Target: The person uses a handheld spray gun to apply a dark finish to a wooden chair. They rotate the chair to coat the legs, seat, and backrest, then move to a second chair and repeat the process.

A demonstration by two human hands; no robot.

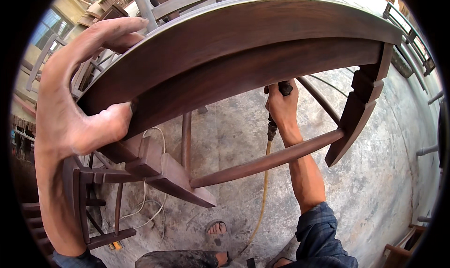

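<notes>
A dark brown wooden chair (243,48) fills the upper middle, its curved seat edge and carved legs towards me. My left hand (79,94) clamps the left end of that curved edge, thumb on the near face and fingers over the top. Under the seat, my right hand (283,104) is wrapped round a black air tool (285,87). Its working end is hidden by the chair. From the tool's lower end a yellowish hose (266,183) runs down to the floor. A round stretcher rail (269,165) crosses in front of my right forearm.
Another dark chair frame (108,176) stands at the lower left, near white cables (145,204) on the grey concrete floor (375,197). More wooden furniture (206,1) is behind the chair. Dark frames (412,38) line the right side. My sandalled foot (217,230) shows below.
</notes>
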